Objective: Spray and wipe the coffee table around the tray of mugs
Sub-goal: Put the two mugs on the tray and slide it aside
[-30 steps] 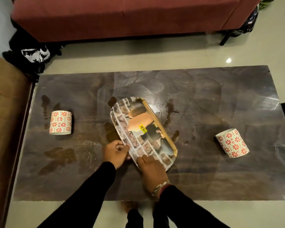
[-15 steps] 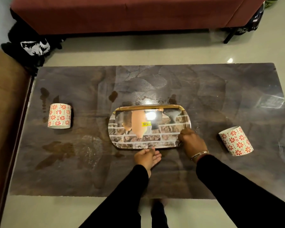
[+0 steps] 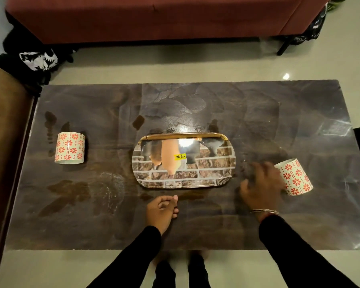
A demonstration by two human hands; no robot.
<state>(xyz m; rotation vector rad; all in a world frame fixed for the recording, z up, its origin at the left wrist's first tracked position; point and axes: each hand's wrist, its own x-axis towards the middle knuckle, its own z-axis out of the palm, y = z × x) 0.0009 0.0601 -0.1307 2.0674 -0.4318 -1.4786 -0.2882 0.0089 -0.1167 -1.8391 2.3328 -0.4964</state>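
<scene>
A rounded tray (image 3: 227,175) with a brick pattern and a yellow price sticker lies flat in the middle of the dark marble coffee table (image 3: 279,121); nothing stands on it. One white mug with red flowers (image 3: 70,148) stands at the table's left. A second such mug (image 3: 295,177) is tilted at the right. My right hand (image 3: 261,187) is blurred, fingers spread, just left of that mug and touching or nearly touching it. My left hand (image 3: 161,210) rests loosely curled on the table just below the tray, holding nothing.
Wet brown patches (image 3: 69,190) mark the table's left and middle. A red sofa (image 3: 154,17) runs along the far side, with a black printed cloth (image 3: 37,59) on the floor at its left. A wooden surface (image 3: 2,132) borders the table's left.
The tray was turned from tilted on edge to flat and square on the table. My right hand let go of it and moved right to the tilted mug. My left hand drew back.
</scene>
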